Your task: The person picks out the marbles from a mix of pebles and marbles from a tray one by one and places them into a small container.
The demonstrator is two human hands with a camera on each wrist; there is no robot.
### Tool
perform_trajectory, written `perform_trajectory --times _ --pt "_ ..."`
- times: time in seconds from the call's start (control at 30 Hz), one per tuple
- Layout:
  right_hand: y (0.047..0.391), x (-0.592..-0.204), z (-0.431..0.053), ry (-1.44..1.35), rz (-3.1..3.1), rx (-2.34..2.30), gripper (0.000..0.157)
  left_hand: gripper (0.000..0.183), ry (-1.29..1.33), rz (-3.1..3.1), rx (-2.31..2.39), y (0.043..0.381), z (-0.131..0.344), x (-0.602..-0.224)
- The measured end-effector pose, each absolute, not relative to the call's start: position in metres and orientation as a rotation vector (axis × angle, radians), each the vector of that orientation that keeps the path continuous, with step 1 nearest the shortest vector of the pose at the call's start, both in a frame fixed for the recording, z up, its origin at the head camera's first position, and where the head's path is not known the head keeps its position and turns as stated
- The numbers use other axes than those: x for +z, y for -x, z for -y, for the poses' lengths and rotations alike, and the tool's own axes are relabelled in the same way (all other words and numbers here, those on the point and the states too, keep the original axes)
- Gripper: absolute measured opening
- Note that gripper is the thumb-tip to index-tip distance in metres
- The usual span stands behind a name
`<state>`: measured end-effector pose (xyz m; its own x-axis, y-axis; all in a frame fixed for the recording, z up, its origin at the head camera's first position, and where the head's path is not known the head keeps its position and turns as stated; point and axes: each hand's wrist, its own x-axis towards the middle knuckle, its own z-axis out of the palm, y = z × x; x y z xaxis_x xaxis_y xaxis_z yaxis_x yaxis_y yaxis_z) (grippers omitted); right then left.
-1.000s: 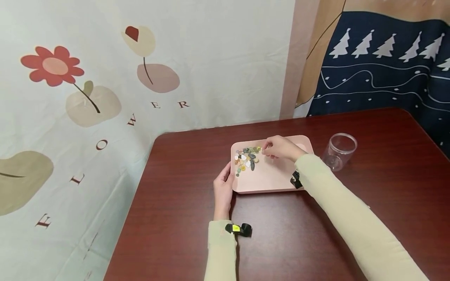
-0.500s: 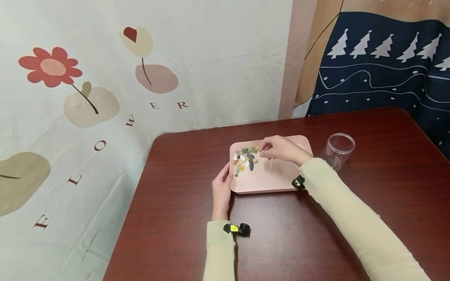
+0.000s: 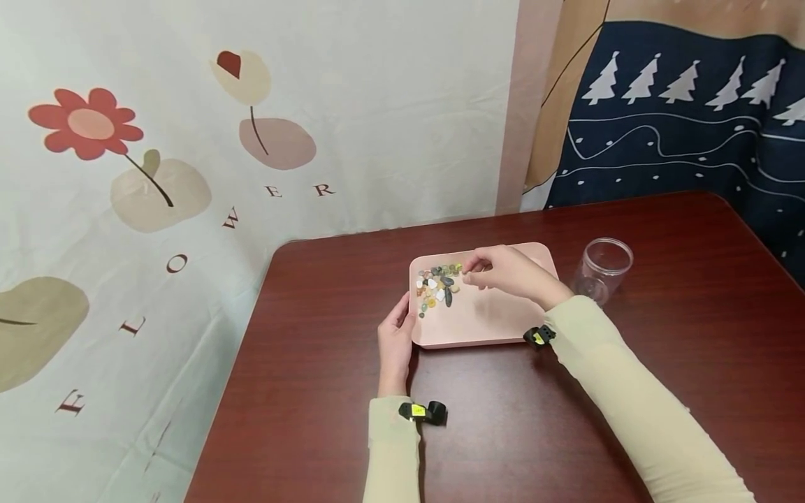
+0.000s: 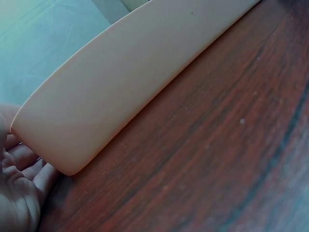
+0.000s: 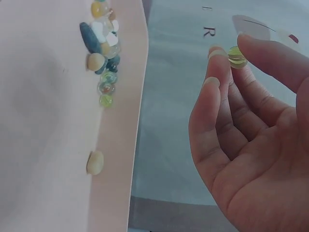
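Observation:
A pink rectangular tray lies on the table. My left hand holds its left side near the front corner, thumb by the rim and fingers along the outer wall. Over the tray's back part, my right hand pinches a yellow-green glass marble between thumb and fingertips. Several pebbles and marbles, among them a long dark pebble and a green marble, are gathered in the tray's left part. A pale pebble lies apart by the back wall in the right wrist view.
Right of the tray stands a clear, open-topped jar. All of it rests on a dark red-brown wooden table. A flower-printed cloth hangs behind, with a navy tree-patterned cloth at the back right.
My right wrist has turned and shifted slightly toward the right and front, while its fingertips stay near the pebbles. The left hand keeps its hold on the tray. The whole view has drifted slightly.

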<state>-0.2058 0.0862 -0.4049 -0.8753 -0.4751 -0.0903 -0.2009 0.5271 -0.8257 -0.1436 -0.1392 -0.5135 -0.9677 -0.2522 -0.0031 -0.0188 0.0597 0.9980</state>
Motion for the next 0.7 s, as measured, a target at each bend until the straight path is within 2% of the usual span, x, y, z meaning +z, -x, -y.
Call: perform_trajectory --times 0.27,0.47,0.7 --pt "0.192 -0.405 -0.094 0.596 -2.488 -1.373 0.017 0.035 -0.268 2.153 -2.024 0.147 0.141 -0.522" --pt "0.181 -0.412 -0.100 0.528 -2.490 -1.434 0.024 0.035 -0.274 2.145 -2.021 0.147 0.141 -0.522" --pt "0.169 -0.418 -0.109 0.486 -2.489 -1.556 0.025 0.035 -0.295 2.156 -2.024 0.146 0.141 -0.523"
